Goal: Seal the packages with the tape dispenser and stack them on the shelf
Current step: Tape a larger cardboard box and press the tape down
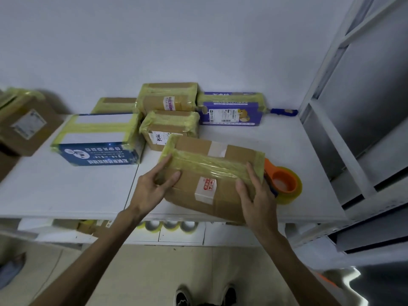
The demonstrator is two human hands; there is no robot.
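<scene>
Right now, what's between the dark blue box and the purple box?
The head view shows a numbered brown box there, and a second brown box just beyond it.

Matt brown cardboard box [205,173] under glossy yellowish tape; orange plastic dispenser [283,181].

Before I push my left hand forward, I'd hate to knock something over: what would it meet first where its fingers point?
The left hand rests on the brown box; past its far edge, probably the small taped box just behind, though depth is unclear.
</scene>
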